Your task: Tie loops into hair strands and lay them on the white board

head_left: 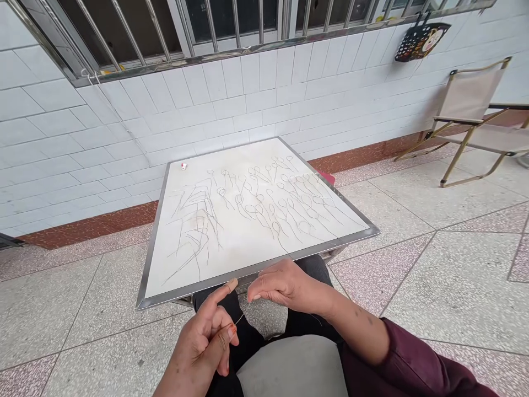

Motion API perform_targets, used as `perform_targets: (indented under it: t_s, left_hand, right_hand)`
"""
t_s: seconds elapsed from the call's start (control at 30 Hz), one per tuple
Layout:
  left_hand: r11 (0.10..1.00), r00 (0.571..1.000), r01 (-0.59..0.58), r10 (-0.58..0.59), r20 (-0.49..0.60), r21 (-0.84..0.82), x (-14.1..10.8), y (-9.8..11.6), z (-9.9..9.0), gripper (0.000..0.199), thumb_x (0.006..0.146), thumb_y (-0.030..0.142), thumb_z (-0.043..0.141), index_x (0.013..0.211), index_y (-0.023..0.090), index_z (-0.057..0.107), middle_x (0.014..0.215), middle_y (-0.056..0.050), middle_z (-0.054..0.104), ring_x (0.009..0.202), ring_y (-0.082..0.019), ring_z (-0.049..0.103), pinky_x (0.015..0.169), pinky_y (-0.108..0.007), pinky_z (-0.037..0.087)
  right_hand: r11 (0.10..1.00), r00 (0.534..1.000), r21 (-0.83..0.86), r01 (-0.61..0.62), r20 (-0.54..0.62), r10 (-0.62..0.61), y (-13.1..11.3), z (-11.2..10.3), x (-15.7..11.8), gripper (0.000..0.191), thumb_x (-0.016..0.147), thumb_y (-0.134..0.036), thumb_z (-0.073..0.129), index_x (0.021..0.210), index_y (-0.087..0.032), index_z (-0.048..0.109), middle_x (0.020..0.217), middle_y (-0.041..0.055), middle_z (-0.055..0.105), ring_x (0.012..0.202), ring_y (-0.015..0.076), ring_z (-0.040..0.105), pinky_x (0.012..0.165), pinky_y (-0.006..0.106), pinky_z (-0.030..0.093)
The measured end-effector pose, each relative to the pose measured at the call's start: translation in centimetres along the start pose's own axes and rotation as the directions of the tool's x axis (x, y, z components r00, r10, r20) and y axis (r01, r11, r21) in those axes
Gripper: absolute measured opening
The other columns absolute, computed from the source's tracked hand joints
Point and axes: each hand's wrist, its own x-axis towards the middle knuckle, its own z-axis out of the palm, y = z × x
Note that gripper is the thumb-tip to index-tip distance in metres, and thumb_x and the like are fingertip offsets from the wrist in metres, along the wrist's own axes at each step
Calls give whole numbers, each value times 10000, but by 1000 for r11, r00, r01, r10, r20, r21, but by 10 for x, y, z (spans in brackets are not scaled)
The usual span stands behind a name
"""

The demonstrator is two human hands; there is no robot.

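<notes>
Between my hands, over my lap, runs a thin wire-like strand [239, 318]. My left hand [209, 336] pinches one end of it between thumb and curled fingers, its index finger stretched out with a tan covering on the tip. The fingertips of my right hand [283, 285] are closed on the strand's other end, near the table's front edge. On the white tabletop [243, 242] lie many similar strands: looped pieces [282, 203] in the middle and right, and straighter, bent pieces [200, 220] at the left. The exact material of the strands is too fine to tell.
A metal rim [182, 291] edges the table, which stands near a white tiled wall [231, 105]. A small white-and-red object [184, 166] sits at its far left corner. Right of it stand a folding chair [475, 99] and a black basket [421, 41] hanging from the window bars.
</notes>
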Motion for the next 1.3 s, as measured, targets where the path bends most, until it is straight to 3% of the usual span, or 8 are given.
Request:
perform_targets:
  t_s: [0.13,0.2,0.3,0.4,0.6,0.73,1.0,1.3]
  left_hand:
    - [1000,1000,17,-17,-16,6,-5,-3,-4,599,907,495,509,1462,300,394,732,33,602,423,-89,475,523,-276,438]
    - [999,999,40,-40,-31,-3,-10,0,-9,616,902,499,524,1464,286,388,720,36,595,428,-92,464,523,-277,427]
    - [998,984,58,-61,-170,-24,-13,12,-19,637,896,480,559,1468,274,370,701,47,578,477,-108,475,559,-280,427]
    - [1000,959,-1,5,-284,16,-6,28,-20,646,896,465,571,1476,279,356,715,33,594,620,-156,537,640,-298,446]
    - [983,990,-117,127,-68,142,21,38,4,576,930,407,515,1472,263,383,819,-13,646,731,-181,574,715,-335,474]
    - [990,988,-117,124,-88,81,25,31,12,549,930,359,511,1457,252,401,785,0,638,678,-159,549,674,-310,473]
    - [995,989,-97,97,-116,7,25,29,17,591,917,397,545,1465,241,390,772,-1,645,641,-147,539,630,-288,473]
    - [992,988,-128,127,-93,-7,24,22,23,543,918,387,544,1431,232,457,806,-21,669,646,-147,559,632,-287,475]
  right_hand:
    - [999,999,-11,-47,27,47,3,1,-1,288,1024,-325,448,998,-208,710,935,0,763,792,102,692,728,200,502]
    - [993,993,-35,-111,-32,110,6,-3,-3,302,1022,-339,445,981,-213,716,932,2,764,804,114,698,733,211,506]
    - [974,966,-30,-224,-139,218,7,-10,-4,295,1009,-357,469,956,-218,724,912,4,764,821,127,704,737,220,510]
    - [965,959,-4,-262,-110,260,3,-11,-2,261,994,-349,499,965,-221,725,900,-1,760,771,119,693,709,212,498]
    - [950,949,-15,-311,-64,309,-7,-6,3,229,984,-306,511,1001,-215,720,814,-19,729,645,92,615,607,192,427]
    - [952,951,34,-306,-42,307,-5,-3,2,226,963,-343,552,1079,-234,712,754,-34,703,560,77,545,560,188,404]
    - [954,950,109,-278,-112,290,-7,5,6,193,920,-253,556,889,-208,742,756,-22,729,547,76,563,515,175,397]
    - [947,935,95,-306,-156,318,-10,10,2,177,888,-222,559,853,-196,731,538,-59,573,449,59,399,463,176,292]
